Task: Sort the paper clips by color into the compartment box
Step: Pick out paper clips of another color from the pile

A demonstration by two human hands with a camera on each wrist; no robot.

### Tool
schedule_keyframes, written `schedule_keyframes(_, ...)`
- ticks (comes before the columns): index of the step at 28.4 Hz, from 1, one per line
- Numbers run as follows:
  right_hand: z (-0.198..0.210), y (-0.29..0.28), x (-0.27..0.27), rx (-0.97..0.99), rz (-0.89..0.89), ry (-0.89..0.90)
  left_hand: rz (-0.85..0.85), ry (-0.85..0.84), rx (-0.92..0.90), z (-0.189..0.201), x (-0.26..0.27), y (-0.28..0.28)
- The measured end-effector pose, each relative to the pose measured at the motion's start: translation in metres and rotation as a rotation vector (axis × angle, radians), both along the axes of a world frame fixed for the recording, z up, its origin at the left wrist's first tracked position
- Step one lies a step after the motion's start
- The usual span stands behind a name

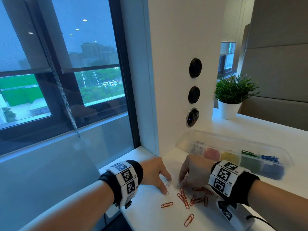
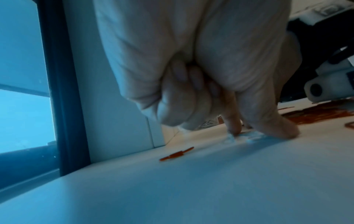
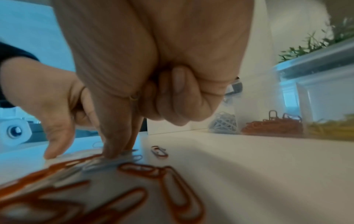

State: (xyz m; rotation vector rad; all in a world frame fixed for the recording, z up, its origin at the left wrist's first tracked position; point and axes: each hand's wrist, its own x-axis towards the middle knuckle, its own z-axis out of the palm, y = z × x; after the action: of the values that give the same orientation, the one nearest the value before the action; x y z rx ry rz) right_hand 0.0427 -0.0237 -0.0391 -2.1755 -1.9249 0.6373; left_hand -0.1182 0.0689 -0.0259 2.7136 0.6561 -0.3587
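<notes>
Desk [image 1: 150, 219]: white top; I work at its near left corner, beside the window.
Box [image 1: 283, 157]: clear plastic, lid open, set toward the far right of the desk. Its compartments run white, red, yellow, green, blue from left to right, each already holding clips.
Left hand [image 1: 155, 172]: thumb and forefinger are down on the desk, pressing on pale clips; the other fingers are curled into the palm. I judge it a pinch just forming, nothing lifted yet.
Right hand [image 1: 191, 170]: just beside the left, fingertips [image 3: 113, 153] pressed on a pale clip at the edge of the pile, the rest of the fingers tucked under. Again pressing, not yet a closed grip.
Red clips [image 1: 185, 199]: loose scatter on the desk between my wrists, some overlapping, one apart near the front edge [image 1: 189, 220] and one apart to the left [image 1: 167, 204].
White clips [image 1: 176, 186]: few, hard to see against the white top, lying under my fingertips at the far side of the red pile.
Handling: the clips look light, stiff wire, coated and probably slick, lying flat. I expect to slide one clear, tip an end up, then pinch across its loops. Tangled ones may drag a neighbour along.
</notes>
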Motion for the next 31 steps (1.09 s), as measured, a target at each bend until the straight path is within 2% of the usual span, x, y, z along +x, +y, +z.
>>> schedule_keyframes(3,0.000,0.001,0.000,0.012,0.039,-0.059,0.035,-0.069,-0.022,-0.002,0.002,0.000)
schedule_keyframes(7,0.000,-0.001,0.000,0.011,0.073,-0.153,0.089,-0.070,-0.011,-0.006,0.002,-0.001)
schedule_keyframes(12,-0.004,-0.002,0.001,-0.025,0.063,-0.187,0.138,-0.118,-0.056,-0.013,0.011,-0.003)
schedule_keyframes(17,-0.007,-0.005,0.005,-0.091,0.062,-0.194,0.106,0.074,0.053,-0.012,0.016,-0.005)
schedule_keyframes(21,-0.008,-0.008,0.004,-0.115,0.087,-0.224,0.073,0.217,0.074,-0.011,0.016,-0.008)
schedule_keyframes(24,-0.006,-0.011,0.004,-0.104,0.057,-0.225,0.036,0.289,0.130,-0.011,0.016,-0.015)
schedule_keyframes(26,-0.003,-0.013,0.007,-0.083,0.020,-0.210,0.035,0.275,0.131,-0.008,0.014,-0.016)
schedule_keyframes(28,0.000,-0.018,0.013,-0.063,-0.007,-0.170,0.103,0.146,-0.044,-0.003,0.011,-0.010)
schedule_keyframes(31,0.006,-0.026,0.021,-0.049,-0.017,-0.109,0.342,-0.124,-0.441,0.006,0.006,-0.003)
